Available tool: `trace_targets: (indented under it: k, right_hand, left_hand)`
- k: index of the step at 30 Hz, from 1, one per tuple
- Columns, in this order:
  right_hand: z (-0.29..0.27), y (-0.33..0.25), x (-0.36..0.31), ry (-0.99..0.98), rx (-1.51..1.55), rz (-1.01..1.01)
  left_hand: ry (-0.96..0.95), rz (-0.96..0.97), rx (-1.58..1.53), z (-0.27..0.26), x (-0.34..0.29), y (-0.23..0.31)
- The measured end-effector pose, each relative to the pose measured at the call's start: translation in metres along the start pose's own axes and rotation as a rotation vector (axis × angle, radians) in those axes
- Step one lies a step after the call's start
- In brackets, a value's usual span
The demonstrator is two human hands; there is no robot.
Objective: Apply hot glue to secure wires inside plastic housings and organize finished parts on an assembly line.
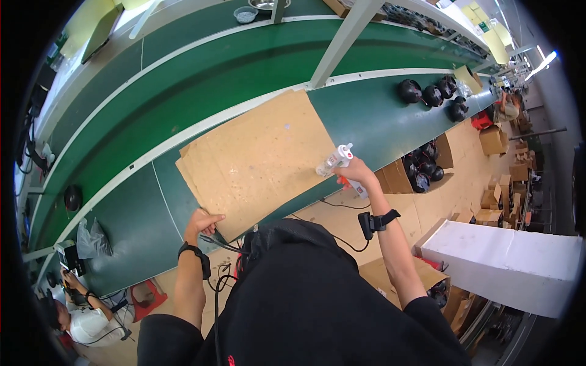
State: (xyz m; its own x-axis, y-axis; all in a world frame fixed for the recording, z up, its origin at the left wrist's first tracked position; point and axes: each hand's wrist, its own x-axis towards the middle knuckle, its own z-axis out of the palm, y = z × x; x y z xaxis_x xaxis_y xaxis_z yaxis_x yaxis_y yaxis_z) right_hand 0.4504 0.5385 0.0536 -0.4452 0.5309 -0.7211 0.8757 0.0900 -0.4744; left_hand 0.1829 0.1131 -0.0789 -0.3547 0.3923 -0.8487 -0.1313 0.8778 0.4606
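A brown cardboard sheet [256,158], apparently several layers thick and spotted with small marks, lies at an angle on the green workbench [131,213]. My left hand [203,223] is at its near left corner, thumb over the edge and the other fingers curled. My right hand [360,172] is closed around a white glue gun [337,160] with a red-orange trigger, just above the sheet's right edge. The gun's clear end points left over the cardboard.
Black rounded helmet-like parts [432,96] stand along the bench at the far right. An open carton [390,177] of similar parts sits beyond my right hand. Grey plastic bag [93,239] lies at left, near a seated co-worker [91,323]. A white box [500,259] stands right; cables hang before me.
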Motion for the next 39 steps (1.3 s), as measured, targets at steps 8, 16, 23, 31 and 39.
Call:
trace_targets:
  k: [8,16,23,31,39]
  right_hand:
    - [-0.003,0.015,-0.008,-0.031,0.32,-0.053]
    - [0.025,0.013,0.005,0.024,-0.024,-0.267]
    - [0.033,0.009,-0.006,0.084,-0.081,-0.129]
    - [0.035,0.017,0.003,0.064,-0.027,-0.117]
    - [0.06,0.033,-0.017,0.022,0.175,-0.08]
  left_hand:
    - [-0.004,0.031,-0.027,-0.003,0.009,0.0]
    - [0.003,0.165,-0.025,-0.013,-0.009,-0.029]
    - [0.002,0.078,-0.021,0.003,-0.007,-0.007]
    - [-0.133,0.163,-0.104,-0.009,-0.004,-0.029]
    - [0.374,0.202,-0.286,-0.184,-0.025,-0.147]
